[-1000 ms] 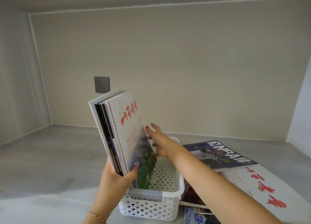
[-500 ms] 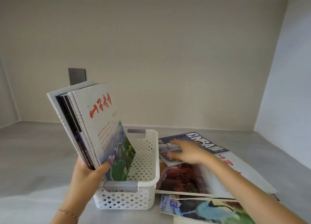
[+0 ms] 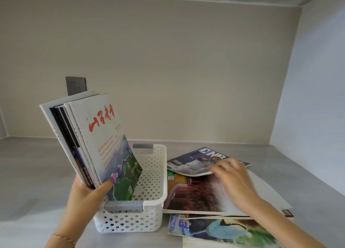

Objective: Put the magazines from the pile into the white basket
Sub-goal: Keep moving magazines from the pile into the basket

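A white perforated basket (image 3: 156,184) with grey handles stands on the grey surface. Several magazines (image 3: 97,139) stand upright in its left side, leaning left, the front one white with red characters. My left hand (image 3: 87,193) grips their lower edge. Right of the basket lies the pile of magazines (image 3: 196,195), spread flat. On top is a blue NBA magazine (image 3: 192,163), its near edge curled up off the pile. My right hand (image 3: 233,177) lies on that magazine's right part, fingers curled at its edge.
A grey wall socket (image 3: 75,85) sits on the back wall behind the upright magazines. A side wall (image 3: 313,98) closes the space on the right. More magazines (image 3: 220,231) fan out toward the near right edge.
My right hand has left the basket, moved right to the pile and lifted the near edge of the NBA magazine. My left hand still holds the upright magazines.
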